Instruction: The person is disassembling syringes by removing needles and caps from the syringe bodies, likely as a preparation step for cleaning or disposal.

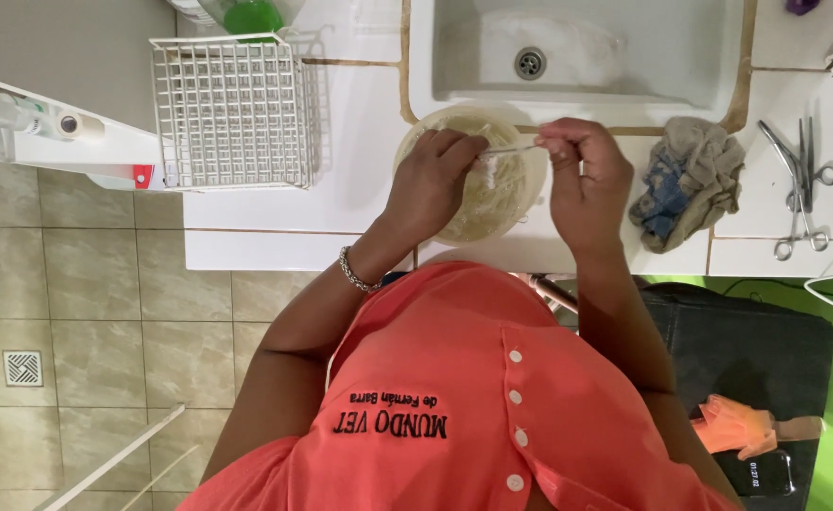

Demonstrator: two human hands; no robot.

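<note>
Both hands [506, 175] over bowl [468, 222] | pinching thin tool [511, 149] (axis horiz., left-right)

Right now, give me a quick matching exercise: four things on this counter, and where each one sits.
Things:
1. wire basket
2. round bowl
3. crumpled cloth
4. metal scissors and forceps

Places:
A. far right of the counter
B. under both hands, in front of the sink
C. left end of the counter, beside a green bottle
D. between the bowl and the metal tools

Pairs: 1-C, 2-B, 3-D, 4-A
</note>
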